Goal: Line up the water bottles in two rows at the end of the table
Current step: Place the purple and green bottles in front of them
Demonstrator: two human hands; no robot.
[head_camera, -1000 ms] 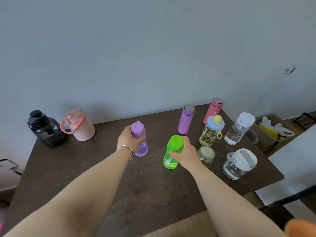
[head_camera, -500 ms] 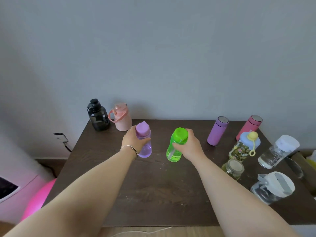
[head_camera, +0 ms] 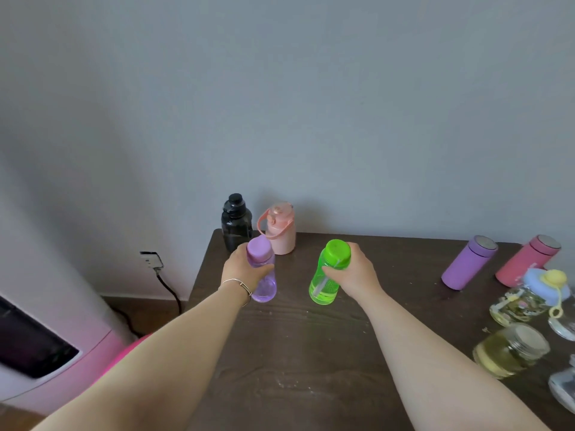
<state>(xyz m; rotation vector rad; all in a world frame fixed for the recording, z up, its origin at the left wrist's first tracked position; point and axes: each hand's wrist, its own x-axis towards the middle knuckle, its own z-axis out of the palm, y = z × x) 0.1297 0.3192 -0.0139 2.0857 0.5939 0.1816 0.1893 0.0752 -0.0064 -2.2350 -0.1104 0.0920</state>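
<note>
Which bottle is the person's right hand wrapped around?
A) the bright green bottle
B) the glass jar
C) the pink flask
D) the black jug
A: the right hand grips the bright green bottle, while the left hand holds the clear purple bottle.

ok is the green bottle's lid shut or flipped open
Shut. The green bottle has its green cap sitting flat and flush on top, nothing flipped up, with the right hand in a grip around its upper part.

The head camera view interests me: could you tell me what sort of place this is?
Probably a room in a home: a dark wooden table against a plain grey wall, a wall socket with a black cable, and assorted everyday drink bottles such as the pink handled jug.
</note>
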